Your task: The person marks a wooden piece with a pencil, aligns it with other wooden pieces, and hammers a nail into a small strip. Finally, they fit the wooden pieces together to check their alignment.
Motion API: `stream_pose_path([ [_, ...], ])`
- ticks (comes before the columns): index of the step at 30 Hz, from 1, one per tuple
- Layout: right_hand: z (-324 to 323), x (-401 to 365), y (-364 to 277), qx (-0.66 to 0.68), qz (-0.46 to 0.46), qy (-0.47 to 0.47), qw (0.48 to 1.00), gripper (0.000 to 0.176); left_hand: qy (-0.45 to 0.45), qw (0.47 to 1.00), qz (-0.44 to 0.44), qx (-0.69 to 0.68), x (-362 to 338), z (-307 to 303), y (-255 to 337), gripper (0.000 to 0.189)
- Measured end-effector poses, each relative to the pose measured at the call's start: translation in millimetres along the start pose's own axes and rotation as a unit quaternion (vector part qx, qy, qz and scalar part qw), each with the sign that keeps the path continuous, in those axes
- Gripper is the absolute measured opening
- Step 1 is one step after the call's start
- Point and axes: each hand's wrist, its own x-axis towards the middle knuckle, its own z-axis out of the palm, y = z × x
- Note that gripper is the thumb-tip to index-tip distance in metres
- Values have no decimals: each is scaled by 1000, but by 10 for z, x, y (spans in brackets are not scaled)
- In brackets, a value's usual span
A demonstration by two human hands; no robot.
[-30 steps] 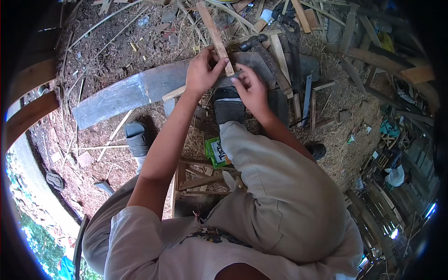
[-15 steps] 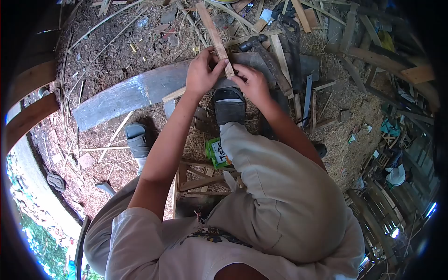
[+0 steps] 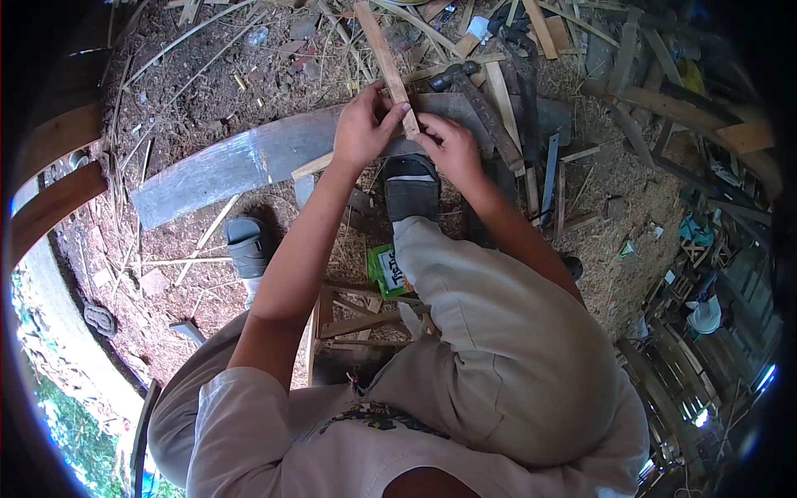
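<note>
A narrow wooden strip (image 3: 381, 51) slants upward from between my hands, above a long grey board (image 3: 224, 170) on the ground. My left hand (image 3: 365, 126) is closed around the strip near its lower end, thumb on top. My right hand (image 3: 448, 147) pinches the strip's lower tip from the other side. A hammer (image 3: 486, 112) lies just right of my right hand, its head toward the top. My sandalled foot (image 3: 411, 189) rests below the hands, beside the grey board.
Wood strips and scraps litter the dirt floor. A green packet (image 3: 388, 270) lies below my foot. A metal blade-like strip (image 3: 550, 178) is at the right. Curved planks (image 3: 58, 203) stand at the left edge, and a wooden pile (image 3: 681, 365) lies at the lower right.
The view has shifted very slightly. Both hands keep nearly the same hold on the wooden strip.
</note>
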Motion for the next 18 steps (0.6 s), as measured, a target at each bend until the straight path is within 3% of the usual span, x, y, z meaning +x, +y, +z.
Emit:
stream_pose_path([
  [18, 35, -28, 24, -4, -2, -1, 1000, 37, -4, 1000, -16, 4, -9, -7, 30, 56],
])
